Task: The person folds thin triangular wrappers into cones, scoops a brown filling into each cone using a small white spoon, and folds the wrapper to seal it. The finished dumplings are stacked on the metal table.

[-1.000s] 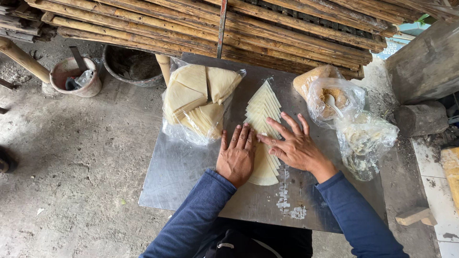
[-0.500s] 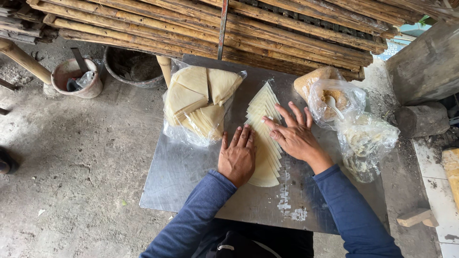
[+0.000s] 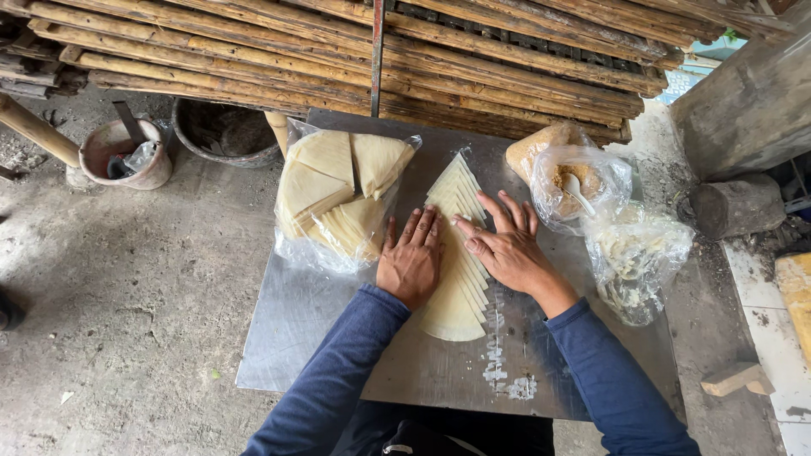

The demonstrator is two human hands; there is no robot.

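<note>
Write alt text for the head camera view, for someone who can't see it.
Two hands, left hand and right hand, press flat on a fanned row of pale triangular wrappers on a metal tabletop. Plastic bags of more wrappers and fillings lie beside them.

Three plastic bags [image 3: 635, 253], two hands [image 3: 411, 262], two pots [image 3: 127, 152]

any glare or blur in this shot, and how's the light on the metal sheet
Head view: soft, even daylight with only faint shadows under the left hand and right hand; the metal sheet shows a dull sheen, no harsh glare; the fanned triangular wrappers are sharp; the bamboo poles bow slightly from wide-angle distortion.
</note>
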